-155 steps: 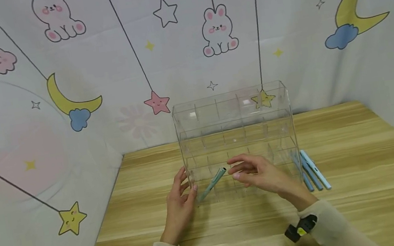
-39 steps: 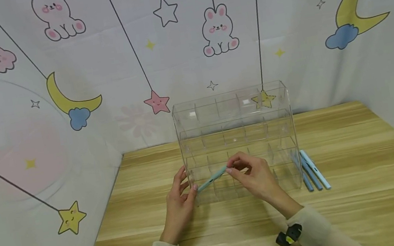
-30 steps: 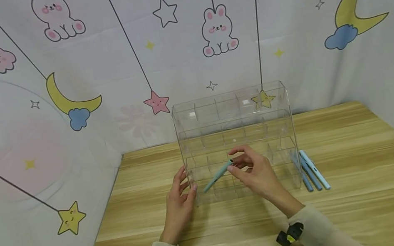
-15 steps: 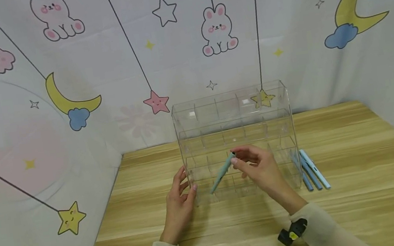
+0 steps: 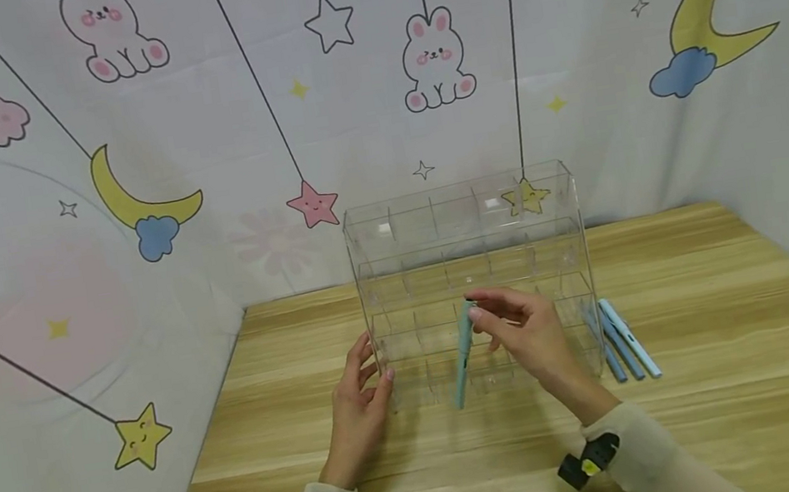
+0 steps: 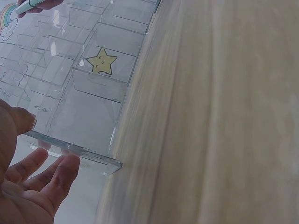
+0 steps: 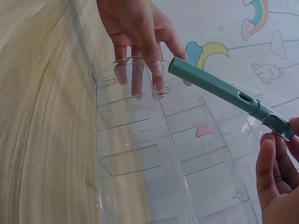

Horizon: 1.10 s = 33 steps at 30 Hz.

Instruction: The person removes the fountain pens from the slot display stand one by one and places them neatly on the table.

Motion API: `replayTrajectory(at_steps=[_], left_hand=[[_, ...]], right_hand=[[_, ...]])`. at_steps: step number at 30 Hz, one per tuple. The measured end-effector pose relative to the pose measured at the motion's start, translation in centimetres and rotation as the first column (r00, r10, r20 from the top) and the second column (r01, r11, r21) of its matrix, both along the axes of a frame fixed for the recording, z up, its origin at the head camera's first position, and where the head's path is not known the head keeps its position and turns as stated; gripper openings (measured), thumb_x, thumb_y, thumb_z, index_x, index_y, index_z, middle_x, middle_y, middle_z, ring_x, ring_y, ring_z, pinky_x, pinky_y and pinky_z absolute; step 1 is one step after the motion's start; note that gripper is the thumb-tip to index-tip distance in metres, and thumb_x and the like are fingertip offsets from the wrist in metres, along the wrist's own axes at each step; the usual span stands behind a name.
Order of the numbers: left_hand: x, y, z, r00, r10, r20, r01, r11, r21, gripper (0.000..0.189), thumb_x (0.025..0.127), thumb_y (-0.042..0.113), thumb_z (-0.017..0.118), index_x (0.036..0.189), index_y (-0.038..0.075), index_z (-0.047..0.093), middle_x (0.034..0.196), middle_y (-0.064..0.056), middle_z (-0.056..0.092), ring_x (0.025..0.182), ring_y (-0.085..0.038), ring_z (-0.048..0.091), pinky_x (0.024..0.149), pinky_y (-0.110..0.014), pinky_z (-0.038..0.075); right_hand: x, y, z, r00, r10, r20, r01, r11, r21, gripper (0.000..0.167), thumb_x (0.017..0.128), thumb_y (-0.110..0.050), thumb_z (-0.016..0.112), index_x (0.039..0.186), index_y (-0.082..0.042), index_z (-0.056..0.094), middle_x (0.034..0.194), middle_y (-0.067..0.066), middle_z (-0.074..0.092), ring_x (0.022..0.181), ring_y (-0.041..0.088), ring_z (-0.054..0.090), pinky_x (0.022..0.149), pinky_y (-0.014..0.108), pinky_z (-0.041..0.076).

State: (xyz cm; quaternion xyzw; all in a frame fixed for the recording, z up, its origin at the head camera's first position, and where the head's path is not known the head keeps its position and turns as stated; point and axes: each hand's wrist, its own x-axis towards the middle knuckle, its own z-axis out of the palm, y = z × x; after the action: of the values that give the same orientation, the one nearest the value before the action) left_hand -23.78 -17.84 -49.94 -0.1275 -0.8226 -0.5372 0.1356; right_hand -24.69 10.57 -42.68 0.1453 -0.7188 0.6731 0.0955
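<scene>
A green pen (image 5: pixel 464 354) hangs nearly upright in front of the clear acrylic organizer (image 5: pixel 469 265), pinched near its clip end by the thumb and fingers of my right hand (image 5: pixel 528 336). In the right wrist view the pen (image 7: pixel 212 87) shows its clip and a small barrel window. My left hand (image 5: pixel 359 402) holds the organizer's left side wall, its thumb on one face and its fingers on the other. The left wrist view shows that grip around the wall's edge (image 6: pixel 74 149). The organizer has rows of see-through compartments.
Several blue pens (image 5: pixel 623 340) lie side by side on the wooden table (image 5: pixel 737 315), just right of the organizer. A white cloth (image 5: pixel 374 97) printed with bunnies, stars and moons hangs behind and on both sides.
My right hand has taken the green pen's upper end. Its lower end has left my left thumb, and the pen has moved right and swung from slanted to nearly upright. The organizer stays put.
</scene>
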Motion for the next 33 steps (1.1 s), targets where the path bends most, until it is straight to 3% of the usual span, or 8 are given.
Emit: replayTrajectory(at_steps=[12,16,23,29,33], left_hand=[[0.1,0.0,0.1,1.000,0.016,0.000,-0.016,0.999,-0.029,0.068,0.104,0.009,0.070,0.165,0.020,0.041,0.155,-0.025,0.058,0.129,-0.045,0.070,0.085,-0.032,0.065],[0.1,0.0,0.0,1.000,0.018,0.004,-0.018,0.999,-0.034,0.068,0.105,0.011,0.070,0.165,0.021,0.040,0.155,-0.024,0.057,0.130,-0.045,0.069,0.086,-0.033,0.065],[0.1,-0.1,0.0,1.000,0.018,0.003,-0.018,0.999,-0.036,0.069,0.105,0.012,0.070,0.165,0.022,0.040,0.155,-0.023,0.058,0.130,-0.045,0.070,0.087,-0.035,0.065],[0.1,-0.1,0.0,1.000,0.018,0.026,-0.017,0.999,-0.027,0.069,0.105,0.013,0.070,0.165,0.024,0.040,0.157,-0.022,0.057,0.131,-0.044,0.069,0.089,-0.034,0.065],[0.1,0.0,0.0,1.000,0.017,0.025,-0.016,1.000,-0.016,0.068,0.105,0.013,0.070,0.165,0.024,0.041,0.157,-0.022,0.057,0.131,-0.044,0.069,0.088,-0.032,0.065]], right_hand=[[-0.4,0.9,0.5,0.999,-0.044,-0.026,0.043,0.999,-0.032,0.028,0.102,-0.014,0.075,0.127,0.000,0.075,0.095,-0.010,0.079,0.082,0.012,0.076,0.062,0.030,0.062],[-0.4,1.2,0.8,0.999,-0.043,-0.020,0.042,0.998,-0.054,0.030,0.102,-0.012,0.074,0.127,0.004,0.072,0.094,-0.012,0.078,0.082,0.011,0.076,0.062,0.029,0.061],[-0.3,1.7,1.1,0.999,-0.043,0.001,0.043,0.997,-0.061,0.028,0.103,-0.015,0.074,0.127,-0.001,0.073,0.095,-0.011,0.078,0.083,0.014,0.076,0.065,0.031,0.062],[-0.6,2.3,1.4,0.998,-0.062,-0.020,0.060,0.996,-0.068,0.029,0.103,-0.014,0.073,0.127,0.001,0.072,0.094,-0.011,0.078,0.079,0.018,0.076,0.064,0.029,0.061],[-0.8,2.9,1.6,0.995,-0.084,-0.047,0.079,0.993,-0.091,0.026,0.102,-0.010,0.073,0.124,0.004,0.073,0.092,-0.011,0.078,0.073,0.014,0.074,0.063,0.026,0.060]])
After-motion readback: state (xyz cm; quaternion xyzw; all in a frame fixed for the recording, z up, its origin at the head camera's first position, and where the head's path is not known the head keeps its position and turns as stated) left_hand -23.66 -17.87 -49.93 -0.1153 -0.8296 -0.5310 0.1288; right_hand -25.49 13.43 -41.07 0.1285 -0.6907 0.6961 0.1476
